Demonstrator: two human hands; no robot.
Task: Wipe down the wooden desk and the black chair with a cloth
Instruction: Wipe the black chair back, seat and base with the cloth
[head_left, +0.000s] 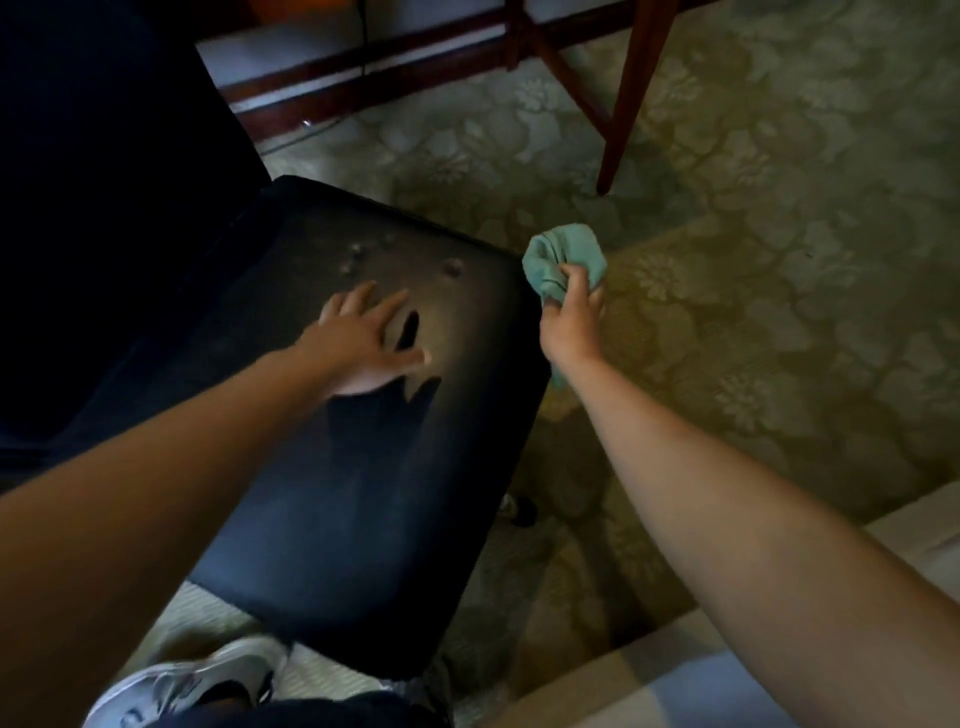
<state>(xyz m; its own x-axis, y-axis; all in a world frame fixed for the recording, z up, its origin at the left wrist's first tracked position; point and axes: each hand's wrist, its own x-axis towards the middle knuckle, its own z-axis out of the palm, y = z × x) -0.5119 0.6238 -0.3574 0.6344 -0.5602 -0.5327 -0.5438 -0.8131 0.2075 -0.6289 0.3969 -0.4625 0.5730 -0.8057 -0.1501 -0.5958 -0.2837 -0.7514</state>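
While the left hand (363, 345) lies flat with spread fingers on the black chair (332, 467) seat, the right hand (574, 317) grips a bunched green cloth (563, 257) just past the seat's right edge, above the patterned carpet (753, 260). Small pale specks (358, 254) sit on the seat beyond the left fingers. Dark red wooden legs (631, 98) stand on the carpet farther off. A grey shoe (208, 680) shows below the seat.

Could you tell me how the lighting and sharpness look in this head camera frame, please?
Head view: dim and soft overall; the chair back sinks into near black; the left hand casts a hard shadow on the seat; the carpet is lit brightest.
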